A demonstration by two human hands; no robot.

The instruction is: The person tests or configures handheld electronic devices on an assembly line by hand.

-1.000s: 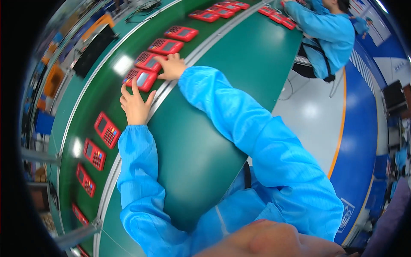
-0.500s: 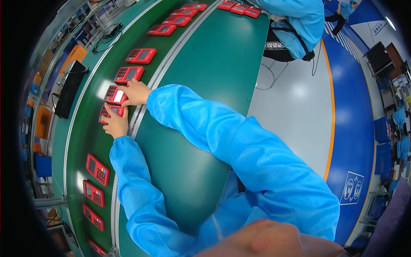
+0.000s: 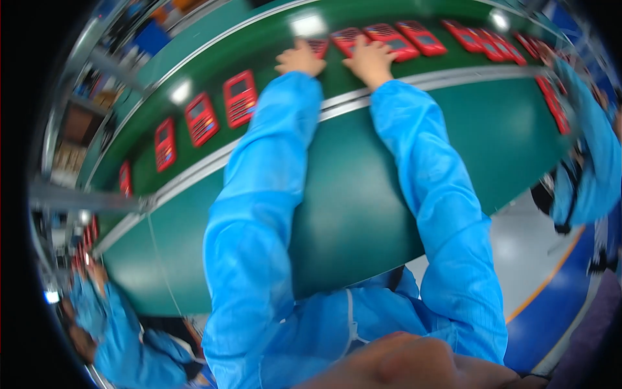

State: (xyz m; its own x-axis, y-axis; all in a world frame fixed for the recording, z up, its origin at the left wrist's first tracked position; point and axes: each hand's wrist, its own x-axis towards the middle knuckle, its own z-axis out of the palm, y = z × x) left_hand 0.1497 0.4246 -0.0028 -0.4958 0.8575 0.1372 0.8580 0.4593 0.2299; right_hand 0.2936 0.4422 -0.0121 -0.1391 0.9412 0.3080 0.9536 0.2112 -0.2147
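Red card payment terminals with dark keypads lie in a row along a green conveyor belt [image 3: 272, 97]. At the belt's near side, my left hand [image 3: 302, 61] spans one card payment terminal [image 3: 317, 47], index finger and thumb at its sides; the hand covers part of it. Just to the right, my right hand [image 3: 372, 61] touches the edge of another terminal [image 3: 345, 39] with its fingers apart. Beyond that hand sits a further terminal [image 3: 395, 43]. Motion blur softens the fingertips. Blue sleeves cover both my forearms.
More terminals lie left [image 3: 240, 98] and right [image 3: 421, 37] along the belt. A metal rail [image 3: 343, 104] divides it from the green worktop [image 3: 356, 194]. A metal post [image 3: 84, 198] crosses at left. Co-workers in blue sit at lower left [image 3: 136, 343] and far right [image 3: 593, 162].
The view has swung round, so the belt now runs across the top and a co-worker shows at lower left. Both my hands remain at neighbouring terminals.
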